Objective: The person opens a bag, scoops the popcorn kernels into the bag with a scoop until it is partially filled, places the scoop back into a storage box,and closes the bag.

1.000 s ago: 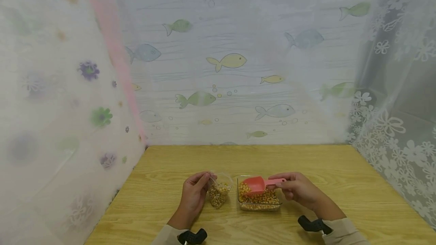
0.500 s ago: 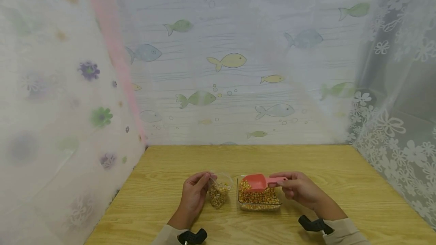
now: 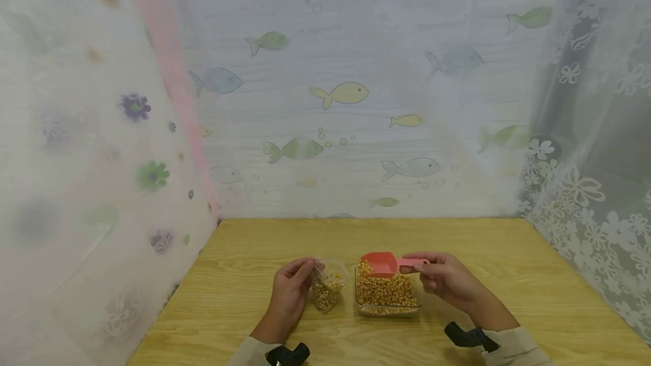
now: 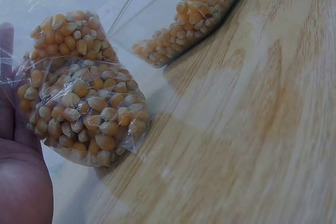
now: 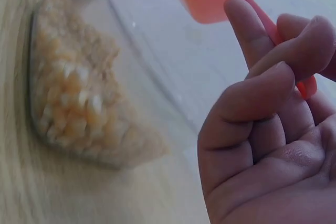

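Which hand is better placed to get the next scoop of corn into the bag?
The right hand. It already grips the red scoop by its handle, held above the clear container of kernels. The left hand is busy pinching the small plastic bag open, just left of the container.

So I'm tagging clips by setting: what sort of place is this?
Probably a makeshift tabletop booth, not a real kitchen. A wooden table is closed in by a fish-print sheet and lace curtains. On it are only a bag and a tub of corn.
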The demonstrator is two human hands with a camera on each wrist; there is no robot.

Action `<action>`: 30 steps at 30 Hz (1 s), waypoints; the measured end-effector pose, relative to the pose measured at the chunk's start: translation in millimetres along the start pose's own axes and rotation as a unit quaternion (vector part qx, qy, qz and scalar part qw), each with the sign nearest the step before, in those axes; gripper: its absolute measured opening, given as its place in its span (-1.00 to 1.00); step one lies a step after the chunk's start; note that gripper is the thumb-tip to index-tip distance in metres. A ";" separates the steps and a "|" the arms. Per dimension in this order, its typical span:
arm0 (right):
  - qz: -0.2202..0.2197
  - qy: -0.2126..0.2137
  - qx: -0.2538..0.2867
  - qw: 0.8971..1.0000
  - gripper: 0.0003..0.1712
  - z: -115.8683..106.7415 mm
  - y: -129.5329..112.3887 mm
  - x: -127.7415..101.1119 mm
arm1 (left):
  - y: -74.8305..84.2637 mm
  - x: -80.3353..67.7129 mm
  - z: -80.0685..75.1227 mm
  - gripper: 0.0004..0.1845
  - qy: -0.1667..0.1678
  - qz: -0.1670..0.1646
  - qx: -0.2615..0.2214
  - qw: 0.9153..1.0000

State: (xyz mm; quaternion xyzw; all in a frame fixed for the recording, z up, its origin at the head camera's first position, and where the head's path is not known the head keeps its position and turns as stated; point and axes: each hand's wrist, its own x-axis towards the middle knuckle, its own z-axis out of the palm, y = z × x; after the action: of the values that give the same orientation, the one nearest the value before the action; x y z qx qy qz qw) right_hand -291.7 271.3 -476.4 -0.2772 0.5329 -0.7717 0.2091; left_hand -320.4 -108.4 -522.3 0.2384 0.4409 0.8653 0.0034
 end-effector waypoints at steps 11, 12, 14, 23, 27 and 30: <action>-0.026 0.023 -0.050 0.998 -0.58 19.3 -15.1 15.0 | 0.3 -0.1 0.6 -0.70 0.003 0.000 0.005 1.000; -0.026 0.025 -0.057 0.998 -0.59 21.4 -17.1 16.8 | 0.3 -0.1 0.4 -0.69 0.002 0.000 0.005 1.000; -0.025 0.028 -0.068 0.997 -0.60 25.6 -20.8 20.5 | 0.2 -0.1 -0.2 -0.69 0.000 0.000 0.004 1.000; -0.018 0.050 -0.124 0.991 -0.61 42.6 -32.4 36.6 | -0.8 0.9 -1.6 -0.70 -0.002 0.001 0.007 1.000; -0.008 0.061 -0.152 0.986 -0.56 49.1 -36.2 41.5 | -1.4 1.1 -2.6 -0.68 -0.002 0.002 0.009 1.000; 0.004 0.073 -0.172 0.982 -0.53 53.4 -38.5 45.1 | -1.4 1.5 -2.4 -0.67 0.002 0.004 0.007 1.000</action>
State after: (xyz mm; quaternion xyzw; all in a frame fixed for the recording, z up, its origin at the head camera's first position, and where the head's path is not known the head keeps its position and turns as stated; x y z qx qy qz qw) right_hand -292.2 219.0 -416.2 -0.2498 0.6729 -0.6856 0.1218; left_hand -323.0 -109.0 -524.0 0.2386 0.4463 0.8625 -0.0031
